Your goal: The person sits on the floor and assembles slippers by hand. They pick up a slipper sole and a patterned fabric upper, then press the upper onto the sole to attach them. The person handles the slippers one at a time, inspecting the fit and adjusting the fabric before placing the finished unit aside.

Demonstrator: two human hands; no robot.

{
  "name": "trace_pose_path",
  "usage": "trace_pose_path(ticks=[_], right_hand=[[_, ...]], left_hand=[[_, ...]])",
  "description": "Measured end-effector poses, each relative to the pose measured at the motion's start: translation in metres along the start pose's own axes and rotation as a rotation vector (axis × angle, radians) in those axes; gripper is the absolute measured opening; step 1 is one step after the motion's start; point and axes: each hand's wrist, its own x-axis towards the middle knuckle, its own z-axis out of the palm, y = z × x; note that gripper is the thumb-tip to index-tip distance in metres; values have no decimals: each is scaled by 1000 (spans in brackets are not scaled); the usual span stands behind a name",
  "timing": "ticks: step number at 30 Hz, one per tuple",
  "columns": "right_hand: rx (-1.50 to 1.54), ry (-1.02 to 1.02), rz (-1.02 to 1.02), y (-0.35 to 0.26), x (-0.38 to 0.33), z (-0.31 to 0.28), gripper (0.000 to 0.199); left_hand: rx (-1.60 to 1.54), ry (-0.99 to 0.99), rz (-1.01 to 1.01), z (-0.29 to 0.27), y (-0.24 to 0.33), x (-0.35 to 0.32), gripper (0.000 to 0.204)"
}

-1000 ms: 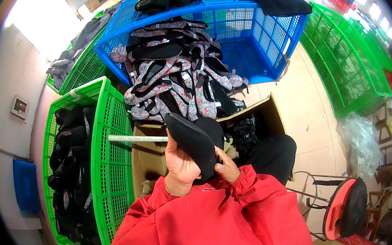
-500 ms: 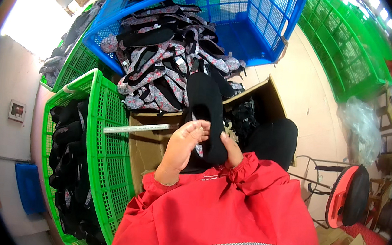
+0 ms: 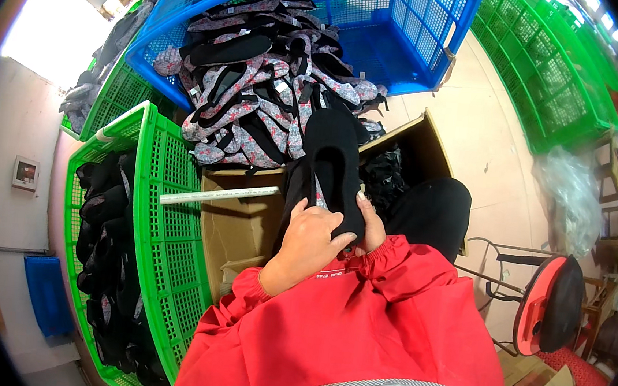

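A black fabric slipper [image 3: 336, 135] with a patterned lining is in both my hands above my lap, its toe pointing away from me. My left hand [image 3: 309, 238] grips it at the heel end, fingers over the left rim of the opening and thumb toward the heel. Around the right side of the heel closes my right hand [image 3: 371, 226], its thumb up along the edge; its other fingers are hidden beneath. Just beyond the slipper lies a heap of floral-patterned slippers [image 3: 260, 126] with black soles, spilling out of a blue plastic basket [image 3: 416, 63].
Left of me a green crate [image 3: 171, 254] holds black slippers [image 3: 109, 249]. A white pipe [image 3: 220, 195] sticks out from it over a cardboard box [image 3: 240, 224] with dark scraps inside. At right are a red-and-black stool [image 3: 549, 306], clear plastic wrap [image 3: 569, 201] and more green crates [image 3: 547, 74].
My left hand has moved from the slipper's opening down to its heel, its fingers now over the rim. The slipper has turned so its opening shows wider.
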Motion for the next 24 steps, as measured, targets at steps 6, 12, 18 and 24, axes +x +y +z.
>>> trace_pose_path(ticks=[6,12,18,24], right_hand=[[-21,35,-24,2,0,0,43],[64,24,-1,10,1,-4,40],[-33,45,-4,7,6,-9,39],[-109,71,-9,11,10,-25,53]], left_hand=[[-209,-328,-149,-2,-12,2,27],[-320,-353,-205,-3,-8,2,29],[-241,-109,-95,9,-14,-10,31],[-202,77,41,6,-4,-6,24]])
